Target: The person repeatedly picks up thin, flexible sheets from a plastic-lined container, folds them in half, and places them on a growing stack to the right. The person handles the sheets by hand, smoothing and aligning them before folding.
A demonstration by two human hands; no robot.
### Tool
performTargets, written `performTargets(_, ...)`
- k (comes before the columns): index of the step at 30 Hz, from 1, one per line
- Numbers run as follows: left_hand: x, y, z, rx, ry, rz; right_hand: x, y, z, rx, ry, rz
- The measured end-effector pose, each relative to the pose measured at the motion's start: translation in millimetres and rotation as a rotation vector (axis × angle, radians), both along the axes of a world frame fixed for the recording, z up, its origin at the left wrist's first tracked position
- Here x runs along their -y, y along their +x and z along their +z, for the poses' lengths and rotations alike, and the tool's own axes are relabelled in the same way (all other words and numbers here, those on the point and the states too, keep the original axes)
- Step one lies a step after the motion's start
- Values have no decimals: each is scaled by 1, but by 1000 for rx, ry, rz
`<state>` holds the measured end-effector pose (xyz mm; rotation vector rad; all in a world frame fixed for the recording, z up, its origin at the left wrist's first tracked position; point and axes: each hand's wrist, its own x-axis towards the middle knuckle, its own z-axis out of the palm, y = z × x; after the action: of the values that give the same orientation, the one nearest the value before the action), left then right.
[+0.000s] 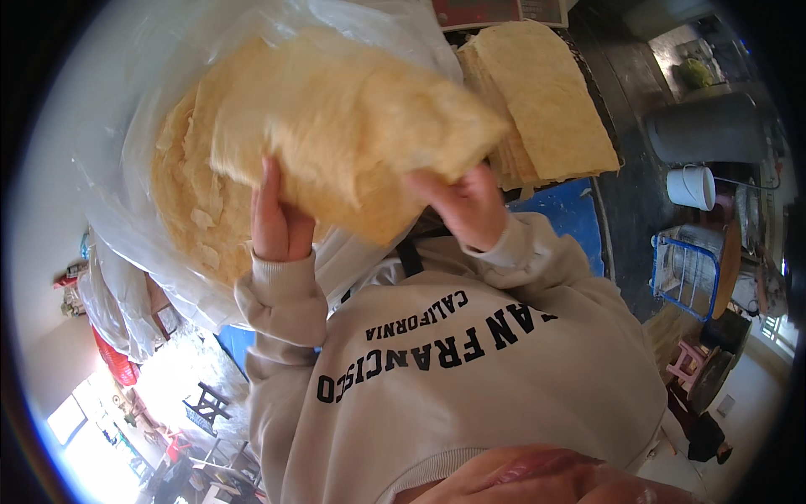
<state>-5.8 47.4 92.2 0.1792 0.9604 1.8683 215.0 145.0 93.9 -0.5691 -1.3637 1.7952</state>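
Note:
A thin, yellow, wrinkled sheet (336,126), looking like dried tofu skin, is held up in front of me, partly blurred by motion. My left hand (281,223) has its lower left edge, some fingers hidden against the sheet. Near the right end, my right hand (472,208) pinches the sheet with the thumb on top. Beneath and to the left lies a pile of similar yellow sheets (180,176) with ragged edges, inside a large clear plastic bag (113,160). A neater stack of folded yellow sheets (546,92) sits to the right of my right hand.
Beyond the neat stack stands a red device (478,12), possibly a scale. A blue surface (561,220) shows below that stack. Farther right are a white bucket (691,187), a blue metal-framed cart (684,275) and a pink stool (687,363). Someone's dark-clothed legs (701,428) show at lower right.

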Motion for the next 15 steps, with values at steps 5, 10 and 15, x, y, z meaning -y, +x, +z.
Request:
performTargets(5,-126,53,51,-311,240,-395,-47,94,23,-17,-41,-320)
performTargets(10,-240,132,17,-236,94,-461,-90,157,-10,-309,-335,-422)
performTargets(15,-251,139,-65,-410,-161,-397,-83,167,-66,-263,-554,-437)
